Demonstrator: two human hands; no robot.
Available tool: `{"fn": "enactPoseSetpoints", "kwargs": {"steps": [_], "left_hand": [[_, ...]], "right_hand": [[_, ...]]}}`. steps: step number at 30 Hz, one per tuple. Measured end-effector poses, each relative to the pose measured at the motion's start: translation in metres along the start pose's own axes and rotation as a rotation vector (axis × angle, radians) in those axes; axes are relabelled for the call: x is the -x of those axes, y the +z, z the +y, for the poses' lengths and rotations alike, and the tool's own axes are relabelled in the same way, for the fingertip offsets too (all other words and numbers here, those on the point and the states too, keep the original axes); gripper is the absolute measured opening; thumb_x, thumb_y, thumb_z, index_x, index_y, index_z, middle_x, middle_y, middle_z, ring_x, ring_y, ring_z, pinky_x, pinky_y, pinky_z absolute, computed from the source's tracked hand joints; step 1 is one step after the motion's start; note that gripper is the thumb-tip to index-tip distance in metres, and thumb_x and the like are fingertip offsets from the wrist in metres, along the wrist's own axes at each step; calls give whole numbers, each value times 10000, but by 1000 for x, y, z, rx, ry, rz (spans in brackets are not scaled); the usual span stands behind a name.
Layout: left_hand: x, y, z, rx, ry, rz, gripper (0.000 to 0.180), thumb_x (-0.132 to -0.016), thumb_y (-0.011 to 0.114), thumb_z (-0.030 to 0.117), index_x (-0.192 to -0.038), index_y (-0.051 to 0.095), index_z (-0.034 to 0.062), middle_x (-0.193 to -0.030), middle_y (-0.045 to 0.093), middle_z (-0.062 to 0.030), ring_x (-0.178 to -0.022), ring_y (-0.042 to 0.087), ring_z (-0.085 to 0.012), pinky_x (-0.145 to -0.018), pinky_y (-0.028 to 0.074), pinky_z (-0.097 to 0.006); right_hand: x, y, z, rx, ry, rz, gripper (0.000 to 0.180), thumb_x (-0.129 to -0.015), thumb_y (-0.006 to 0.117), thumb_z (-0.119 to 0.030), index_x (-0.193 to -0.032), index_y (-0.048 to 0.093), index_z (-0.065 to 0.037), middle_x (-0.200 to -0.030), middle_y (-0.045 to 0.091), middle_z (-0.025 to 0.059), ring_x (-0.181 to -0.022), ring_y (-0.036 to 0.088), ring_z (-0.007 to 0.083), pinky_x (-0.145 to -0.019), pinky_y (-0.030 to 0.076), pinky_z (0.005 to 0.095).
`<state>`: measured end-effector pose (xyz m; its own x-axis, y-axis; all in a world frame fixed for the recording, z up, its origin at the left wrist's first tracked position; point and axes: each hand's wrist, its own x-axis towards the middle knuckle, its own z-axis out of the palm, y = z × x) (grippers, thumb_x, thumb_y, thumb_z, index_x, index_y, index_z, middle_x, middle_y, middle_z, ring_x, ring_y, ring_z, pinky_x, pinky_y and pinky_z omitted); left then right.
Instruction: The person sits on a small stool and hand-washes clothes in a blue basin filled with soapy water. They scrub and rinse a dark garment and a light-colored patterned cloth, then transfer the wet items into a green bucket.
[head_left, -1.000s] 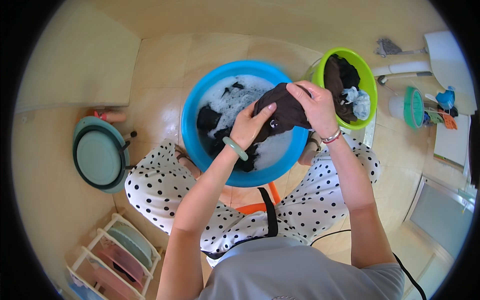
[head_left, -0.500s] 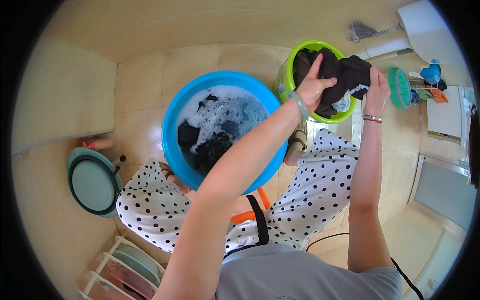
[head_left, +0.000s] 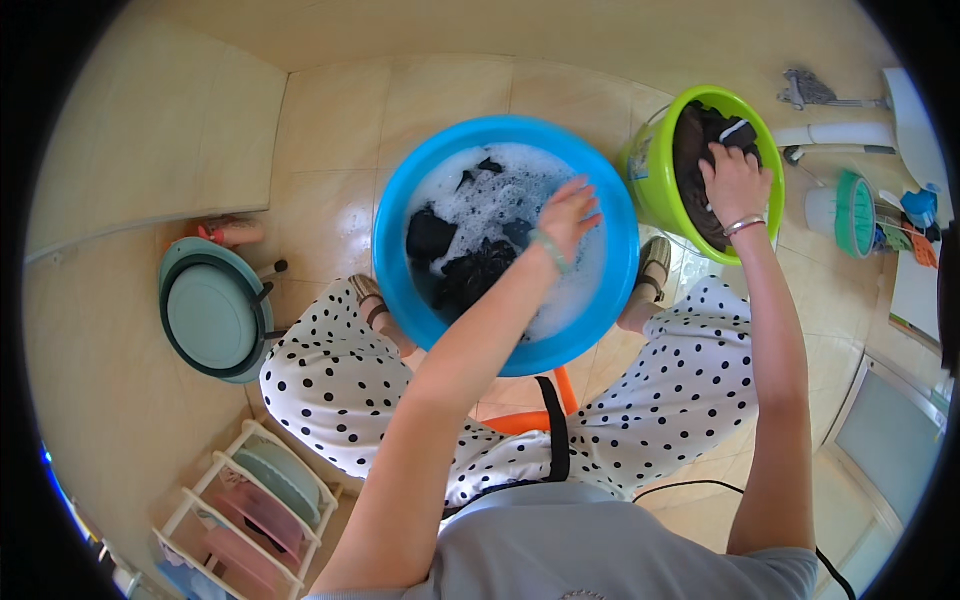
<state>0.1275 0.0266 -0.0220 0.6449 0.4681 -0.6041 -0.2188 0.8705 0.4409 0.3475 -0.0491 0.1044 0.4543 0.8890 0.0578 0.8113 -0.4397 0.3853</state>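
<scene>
My left hand (head_left: 570, 217) hovers over the right part of a round blue basin (head_left: 386, 190), its fingers loosely apart with nothing in them. White suds (head_left: 480, 205) float on the basin's water, and dark wet clothes (head_left: 470, 275) lie partly sunk in it. To the right stands a lime-green bucket (head_left: 655, 170) filled with dark clothes (head_left: 690, 135). Inside its rim, my right hand (head_left: 737, 182) rests on the clothes from above, fingers spread; part of the fingertips is hidden against the cloth. A white-edged piece of cloth (head_left: 740, 133) shows just beyond that hand.
Folded grey-green basins (head_left: 210, 315) lean on the left wall. A cream rack (head_left: 250, 440) with more basins stands lower left. My knees flank the blue basin, above an orange stool (head_left: 520, 422). At right are a teal basket (head_left: 855, 215), a white pipe (head_left: 840, 135) and a brush (head_left: 808, 90).
Both hands held a dark garment above the bucket. It is no longer between them; my left hand has moved left over the blue basin, and my right hand has lowered onto the bucket's clothes.
</scene>
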Motion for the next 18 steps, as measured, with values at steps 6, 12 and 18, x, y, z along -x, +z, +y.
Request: {"fn": "enactPoseSetpoints", "kwargs": {"steps": [6,12,18], "left_hand": [[23,-161,5,52,34,628,472,-913,525,79,-1372,428,135,-1305,496,-98,-1146,498,-243,-945,456,-411],[54,-211,-17,-79,36,910,443,-884,514,80,-1303,515,225,-1344,487,-32,-1160,482,-212,-898,402,-379],[59,-200,-36,-270,-192,735,398,-879,547,146,-1267,565,234,-1301,522,-29,-1173,473,-211,-851,441,-420]], "right_hand": [[-8,64,-157,-1236,-321,-730,499,-797,668,-300,-1257,564,-137,-1173,620,159,-1092,583,293,-935,449,339],[43,130,-296,-808,-130,-819,999,-675,753,-507,-1472,239,-193,-1500,196,241,-1332,281,456,-1065,289,541],[110,168,-302,-1144,10,-816,657,-783,690,-434,-1198,496,37,-1242,487,232,-1067,539,370,-915,421,412]]}}
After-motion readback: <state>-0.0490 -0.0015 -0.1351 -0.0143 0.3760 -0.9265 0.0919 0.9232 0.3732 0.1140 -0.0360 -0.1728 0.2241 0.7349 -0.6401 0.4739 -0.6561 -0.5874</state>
